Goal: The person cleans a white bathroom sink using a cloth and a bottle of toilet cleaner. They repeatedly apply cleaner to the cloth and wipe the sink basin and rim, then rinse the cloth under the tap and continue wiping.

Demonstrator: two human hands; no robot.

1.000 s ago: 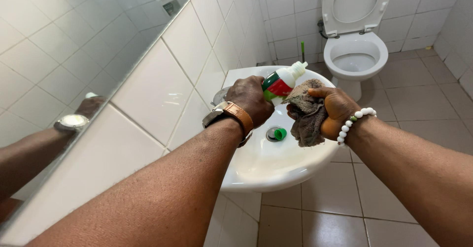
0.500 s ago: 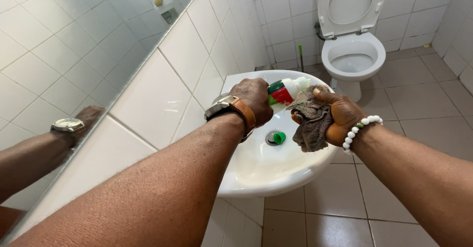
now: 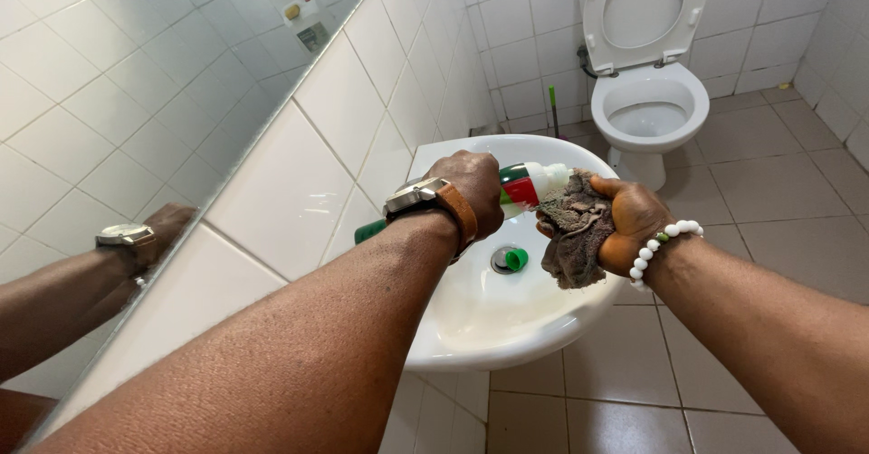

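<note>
Hands: left (image 3: 475, 187) grips one bottle (image 3: 529, 185), right (image 3: 634, 219) one rag (image 3: 572, 228), one cap (image 3: 515, 258) below

Two hands work over one white basin (image 3: 471, 327): the left hand (image 3: 471, 191) and the right hand (image 3: 629, 219). There is one bottle (image 3: 529, 185), one brown cloth (image 3: 572, 228), and one green cap (image 3: 514, 258) at the drain. One toilet (image 3: 654, 101), one mirror (image 3: 136, 83), one wristwatch (image 3: 425, 198), one bead bracelet (image 3: 656, 241).
</note>
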